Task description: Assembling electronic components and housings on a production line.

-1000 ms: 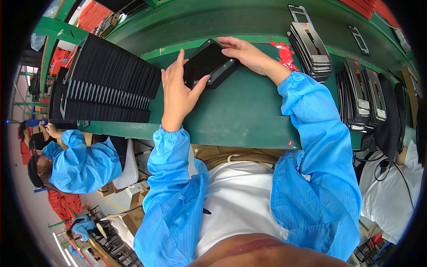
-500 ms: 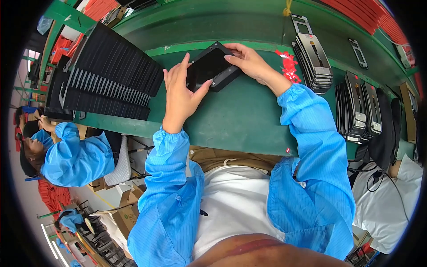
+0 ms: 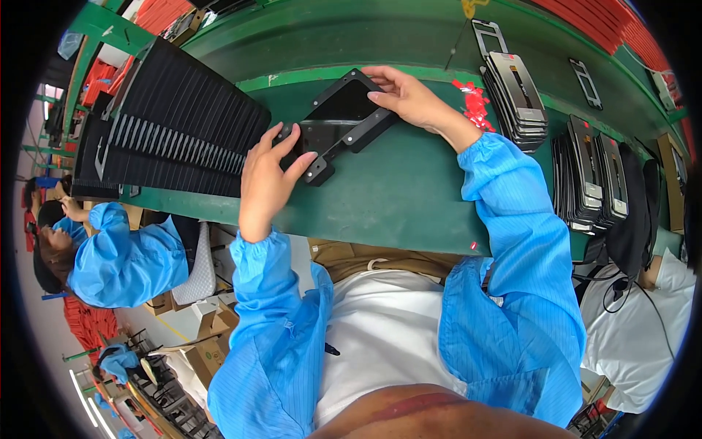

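On the green bench lies a black rectangular fixture (image 3: 374, 124) with round fasteners near its corners, set at a slant. A glossy dark panel (image 3: 344, 106) sits in its recess. My right hand (image 3: 406, 99) grips the fixture's far right end, thumb on top and the other fingers over the outer edge. At the near left end, my left hand (image 3: 269, 172) holds the fixture with its fingers and thumb spread across that end. Its palm hides part of the corner there.
A long row of black slotted trays (image 3: 183, 121) stands at the left. Red tabs (image 3: 474, 106) lie right of the fixture, beside stacked metallic phone-shaped plates (image 3: 518, 88). More stacks (image 3: 585, 175) stand farther right. A co-worker in blue (image 3: 128, 252) sits at the left.
My left hand has moved toward me and left, to the fixture's near end, exposing more of the panel and the near corner. My right hand has stayed nearly in place.
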Available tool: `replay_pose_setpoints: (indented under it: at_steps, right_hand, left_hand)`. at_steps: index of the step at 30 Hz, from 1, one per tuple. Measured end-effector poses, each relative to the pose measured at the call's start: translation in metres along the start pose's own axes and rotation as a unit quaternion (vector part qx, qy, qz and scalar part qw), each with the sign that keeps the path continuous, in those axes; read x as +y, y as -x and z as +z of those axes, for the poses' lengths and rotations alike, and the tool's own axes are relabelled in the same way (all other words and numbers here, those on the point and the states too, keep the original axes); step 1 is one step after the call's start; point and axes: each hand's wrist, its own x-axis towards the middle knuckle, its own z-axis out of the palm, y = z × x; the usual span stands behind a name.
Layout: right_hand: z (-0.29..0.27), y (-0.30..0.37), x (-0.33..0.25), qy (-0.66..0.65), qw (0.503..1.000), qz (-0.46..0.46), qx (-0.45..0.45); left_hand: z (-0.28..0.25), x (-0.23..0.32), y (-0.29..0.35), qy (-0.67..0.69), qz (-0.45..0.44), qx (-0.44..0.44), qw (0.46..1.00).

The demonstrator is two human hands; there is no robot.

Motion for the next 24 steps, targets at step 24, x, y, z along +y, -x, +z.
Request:
replay_pose_setpoints:
  at_steps: [24]
  right_hand:
    - [-0.078,0.027,-0.134,-0.056,0.977,-0.139,0.154]
  left_hand:
    - [0.016,-0.003,0.009,0.089,0.063,0.041,0.993]
